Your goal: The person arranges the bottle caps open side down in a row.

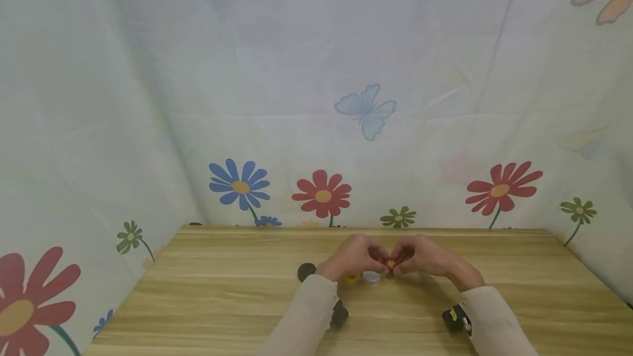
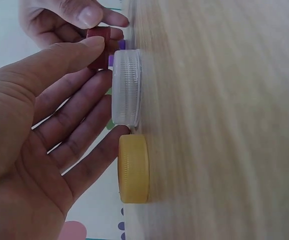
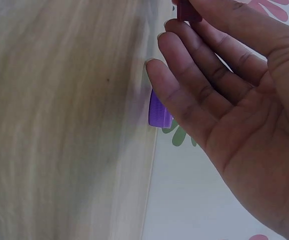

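Between my two hands is a red bottle cap (image 1: 390,263) with a yellowish print on its face, held slightly above the table. My left hand (image 1: 355,257) pinches its near side with thumb and fingers, the other fingers spread loosely. From the opposite side, my right hand (image 1: 425,256) pinches the same cap. Beside the left fingers a clear whitish cap (image 2: 127,87) rests on the table, and a yellow cap (image 2: 134,168) lies next to it. A purple cap (image 3: 159,112) sits behind the right fingers, partly hidden by them.
Left of my left wrist lies a round black cap (image 1: 306,272), its edge partly covered by the arm. The wood-grain table (image 1: 222,290) ends at a flower-printed cloth backdrop (image 1: 277,125). Dark wrist cameras (image 1: 453,318) hang below the sleeves.
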{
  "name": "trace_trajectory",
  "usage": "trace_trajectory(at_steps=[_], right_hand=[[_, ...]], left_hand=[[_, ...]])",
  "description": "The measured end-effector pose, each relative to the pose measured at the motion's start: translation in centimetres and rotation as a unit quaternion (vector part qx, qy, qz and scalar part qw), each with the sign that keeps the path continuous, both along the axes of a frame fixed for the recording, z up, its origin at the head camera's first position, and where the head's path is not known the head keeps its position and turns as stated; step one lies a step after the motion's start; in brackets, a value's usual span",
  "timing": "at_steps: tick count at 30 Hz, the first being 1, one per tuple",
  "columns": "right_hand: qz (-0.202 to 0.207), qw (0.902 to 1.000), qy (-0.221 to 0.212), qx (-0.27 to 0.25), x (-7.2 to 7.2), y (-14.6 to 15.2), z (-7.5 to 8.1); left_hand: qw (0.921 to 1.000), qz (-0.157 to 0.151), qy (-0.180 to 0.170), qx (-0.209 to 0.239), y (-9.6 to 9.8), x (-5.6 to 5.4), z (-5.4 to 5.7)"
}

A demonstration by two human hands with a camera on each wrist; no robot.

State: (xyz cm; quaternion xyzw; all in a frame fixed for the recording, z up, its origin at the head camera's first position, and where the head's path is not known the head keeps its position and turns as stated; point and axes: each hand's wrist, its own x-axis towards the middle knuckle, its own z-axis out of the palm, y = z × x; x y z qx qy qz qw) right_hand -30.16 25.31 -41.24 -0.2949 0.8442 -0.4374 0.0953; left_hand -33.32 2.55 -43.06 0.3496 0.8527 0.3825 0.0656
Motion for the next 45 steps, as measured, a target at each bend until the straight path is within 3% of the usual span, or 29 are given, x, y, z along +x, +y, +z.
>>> trace_trajectory(at_steps=[10, 20, 45], right_hand=[[0.006, 1.0, 0.003, 0.007, -0.17, -0.18, -0.36], [0.001, 0.9996, 0.007, 0.028, -0.04, -0.26, -0.61], [-0.005, 0.9991, -0.015, 0.039, 0.21, -0.36, -0.57]], left_hand=[[0.9998, 0.006, 0.009, -0.014, 0.1, 0.13, -0.14], [0.998, 0.005, 0.047, -0.042, 0.27, 0.37, -0.04], [0.9972, -0.006, 0.038, -0.063, 0.49, 0.36, -0.05]])
